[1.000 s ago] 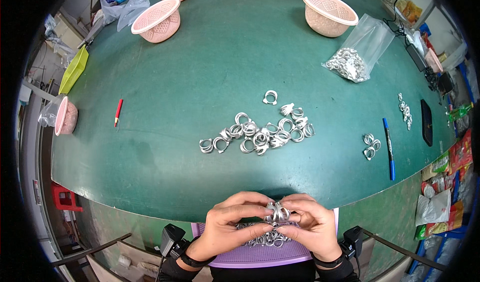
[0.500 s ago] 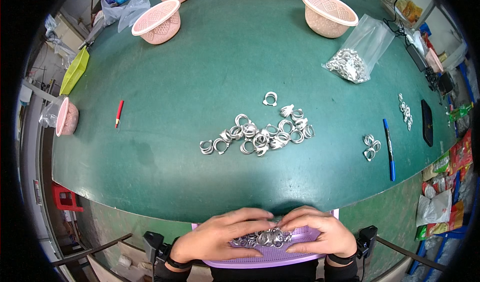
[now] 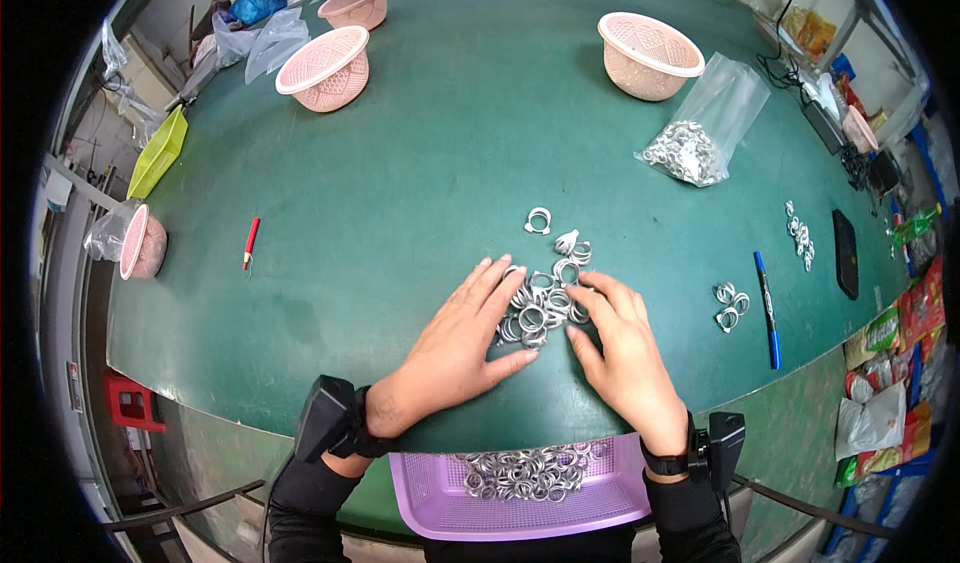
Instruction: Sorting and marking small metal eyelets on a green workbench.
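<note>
A loose pile of silver-coloured metal rings [image 3: 533,318] lies on the green table. My left hand [image 3: 452,341] is against the left side of it, palm down, fingers stretched and thumb apart. From the right side my right hand [image 3: 622,358] curves round the pile, its fingers and thumb spread. Both hands touch the outer rings, and the left fingers cover some of them. Under the table's front edge is a purple plastic basket [image 3: 425,513] with many more rings [image 3: 525,477] in it. One single ring [image 3: 538,221] lies beyond the pile.
To the right are a small ring cluster [image 3: 732,306], a blue pen [image 3: 767,310], another row of rings [image 3: 799,235] and a black phone [image 3: 846,253]. A clear bag of rings [image 3: 690,151] lies farther back. Pink baskets [image 3: 652,58] stand around, and a red pencil [image 3: 251,244] lies left.
Both hands have moved from the purple basket up onto the table, around the ring pile. The pile is now drawn closer together, its left-hand rings shifted right. The basket shows more fully.
</note>
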A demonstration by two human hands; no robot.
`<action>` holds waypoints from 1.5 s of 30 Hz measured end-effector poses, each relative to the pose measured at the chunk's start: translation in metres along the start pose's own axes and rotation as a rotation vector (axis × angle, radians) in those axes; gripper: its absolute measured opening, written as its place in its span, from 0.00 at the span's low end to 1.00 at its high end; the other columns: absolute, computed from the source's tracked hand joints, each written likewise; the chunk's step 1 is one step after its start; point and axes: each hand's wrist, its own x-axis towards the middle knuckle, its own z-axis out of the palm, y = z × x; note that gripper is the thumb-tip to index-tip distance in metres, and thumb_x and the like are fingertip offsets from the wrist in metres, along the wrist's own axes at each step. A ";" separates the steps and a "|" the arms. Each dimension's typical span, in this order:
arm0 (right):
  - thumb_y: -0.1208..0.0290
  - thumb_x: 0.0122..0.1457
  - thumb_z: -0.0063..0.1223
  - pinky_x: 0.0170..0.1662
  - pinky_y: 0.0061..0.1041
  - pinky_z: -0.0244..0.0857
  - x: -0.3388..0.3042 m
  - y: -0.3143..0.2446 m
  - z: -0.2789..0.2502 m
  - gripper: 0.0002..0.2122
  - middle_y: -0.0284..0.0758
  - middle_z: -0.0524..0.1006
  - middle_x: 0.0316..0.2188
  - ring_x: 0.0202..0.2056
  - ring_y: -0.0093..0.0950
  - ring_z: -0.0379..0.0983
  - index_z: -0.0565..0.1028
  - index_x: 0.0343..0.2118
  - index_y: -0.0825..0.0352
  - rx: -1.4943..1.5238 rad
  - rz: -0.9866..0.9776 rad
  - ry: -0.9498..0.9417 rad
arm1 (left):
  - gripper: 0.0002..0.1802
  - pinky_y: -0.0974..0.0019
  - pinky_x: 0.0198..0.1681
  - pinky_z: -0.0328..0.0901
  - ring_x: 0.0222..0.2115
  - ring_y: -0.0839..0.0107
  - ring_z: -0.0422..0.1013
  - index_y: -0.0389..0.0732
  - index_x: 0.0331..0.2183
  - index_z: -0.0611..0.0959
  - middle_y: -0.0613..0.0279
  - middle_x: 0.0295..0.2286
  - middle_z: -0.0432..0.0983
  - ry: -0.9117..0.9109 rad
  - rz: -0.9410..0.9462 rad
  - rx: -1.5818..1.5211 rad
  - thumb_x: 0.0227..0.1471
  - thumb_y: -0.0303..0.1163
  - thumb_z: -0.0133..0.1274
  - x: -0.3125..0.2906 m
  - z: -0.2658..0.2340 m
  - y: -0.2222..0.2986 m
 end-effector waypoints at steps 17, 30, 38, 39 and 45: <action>0.78 0.43 0.55 0.43 0.29 0.56 -0.043 -0.001 0.004 0.13 0.37 0.69 0.34 0.37 0.35 0.63 0.70 0.34 0.67 0.119 0.118 0.276 | 0.16 0.65 0.35 0.63 0.31 0.61 0.67 0.36 0.36 0.74 0.54 0.30 0.68 0.146 0.126 0.078 0.41 0.29 0.53 0.089 -0.005 -0.036; 0.79 0.41 0.55 0.36 0.27 0.59 -0.063 -0.002 -0.005 0.12 0.37 0.70 0.30 0.32 0.34 0.64 0.70 0.33 0.67 0.092 0.025 0.089 | 0.16 0.74 0.22 0.61 0.20 0.75 0.65 0.34 0.31 0.77 0.62 0.18 0.68 0.025 -0.138 -0.325 0.34 0.25 0.59 -0.038 -0.018 0.040; 0.77 0.41 0.57 0.40 0.31 0.57 -0.059 -0.010 -0.007 0.19 0.41 0.67 0.34 0.37 0.38 0.61 0.68 0.39 0.68 -0.004 0.119 0.089 | 0.18 0.70 0.23 0.63 0.21 0.69 0.67 0.34 0.32 0.76 0.59 0.20 0.67 0.134 -0.172 -0.158 0.33 0.27 0.60 -0.054 0.008 0.038; 0.77 0.41 0.57 0.39 0.30 0.58 -0.060 -0.012 -0.007 0.18 0.41 0.68 0.33 0.36 0.37 0.63 0.68 0.38 0.68 0.044 0.126 0.094 | 0.18 0.70 0.23 0.63 0.21 0.69 0.67 0.34 0.32 0.76 0.59 0.20 0.67 0.135 -0.172 -0.159 0.33 0.27 0.60 -0.055 0.009 0.037; 0.78 0.45 0.56 0.32 0.22 0.65 -0.065 -0.033 -0.004 0.13 0.38 0.71 0.30 0.30 0.28 0.70 0.71 0.36 0.70 0.533 0.139 -0.049 | 0.19 0.71 0.24 0.63 0.22 0.70 0.68 0.34 0.32 0.77 0.58 0.23 0.70 0.193 -0.094 -0.276 0.32 0.27 0.62 -0.061 0.013 0.046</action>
